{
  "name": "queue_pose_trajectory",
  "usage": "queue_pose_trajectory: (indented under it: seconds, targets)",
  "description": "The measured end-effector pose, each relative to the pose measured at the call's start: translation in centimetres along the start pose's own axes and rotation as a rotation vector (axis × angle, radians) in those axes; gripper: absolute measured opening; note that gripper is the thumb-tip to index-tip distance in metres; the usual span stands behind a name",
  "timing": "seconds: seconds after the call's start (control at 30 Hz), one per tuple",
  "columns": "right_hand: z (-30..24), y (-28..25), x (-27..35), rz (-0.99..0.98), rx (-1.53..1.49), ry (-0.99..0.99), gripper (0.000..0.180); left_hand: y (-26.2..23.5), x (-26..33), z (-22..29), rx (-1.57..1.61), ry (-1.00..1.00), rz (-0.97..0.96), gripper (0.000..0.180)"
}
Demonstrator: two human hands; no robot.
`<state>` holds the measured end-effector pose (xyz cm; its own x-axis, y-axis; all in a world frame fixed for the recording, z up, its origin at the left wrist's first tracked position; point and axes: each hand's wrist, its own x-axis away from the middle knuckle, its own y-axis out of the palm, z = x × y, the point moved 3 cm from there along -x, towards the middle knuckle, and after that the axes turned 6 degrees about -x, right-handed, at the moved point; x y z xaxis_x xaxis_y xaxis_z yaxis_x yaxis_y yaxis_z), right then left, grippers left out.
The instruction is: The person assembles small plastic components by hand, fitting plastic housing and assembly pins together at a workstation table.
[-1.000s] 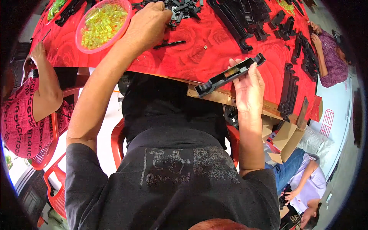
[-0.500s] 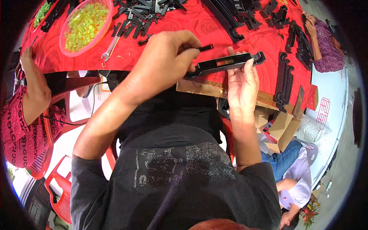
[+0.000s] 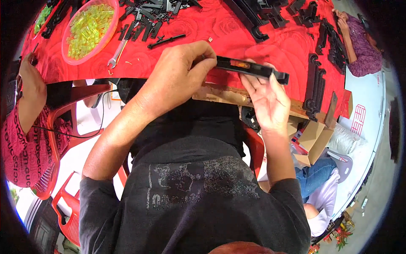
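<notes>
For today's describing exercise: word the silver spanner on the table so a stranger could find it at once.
Start at the red rose-patterned tablecloth and find the pink bowl of yellow-green pieces at its left. Just right of the bowl's lower rim lies the spanner, slanting toward the table edge. It is the only shiny metal tool there; the nearby loose parts are black plastic.

The long black plastic bar (image 3: 253, 69) you are handling is slim and straight, with a small orange patch near its middle and a blocky step at its right end. It lies nearly level, sloping slightly down to the right, lifted just above the near edge of the red tabletop (image 3: 237, 38), its left end hidden in your grip.
</notes>
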<state>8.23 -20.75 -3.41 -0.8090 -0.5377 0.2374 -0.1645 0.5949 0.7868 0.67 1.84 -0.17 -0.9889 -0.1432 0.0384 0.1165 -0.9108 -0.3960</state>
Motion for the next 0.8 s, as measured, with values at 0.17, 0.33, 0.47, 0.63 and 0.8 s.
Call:
queue_pose_trajectory:
  seconds: [0.17,0.33,0.47,0.63,0.8]
  targets:
    - [-1.2,-0.4,2.2,-0.012,-0.143,0.212,0.059,-0.4,-0.4,-0.7,-0.087,-0.034,-0.05,0.014]
    - [-1.9,-1.4,2.5,-0.09,-0.004,0.35,0.078,-0.4,-0.5,-0.2,-0.156,0.011,-0.071,0.014]
    - [-2.1,-0.4,1.6,-0.169,0.427,0.46,0.047,-0.1,-0.4,-0.3,-0.17,0.008,-0.104,0.013]
    - [-2.2,0.6,1.4,-0.185,0.452,0.511,0.038,-0.5,-0.1,0.4,-0.252,0.081,-0.078,0.012]
    - [-2.3,1.8,1.6,-0.134,0.524,0.494,0.055,-0.1,0.3,1.3,-0.139,0.09,-0.135,0.011]
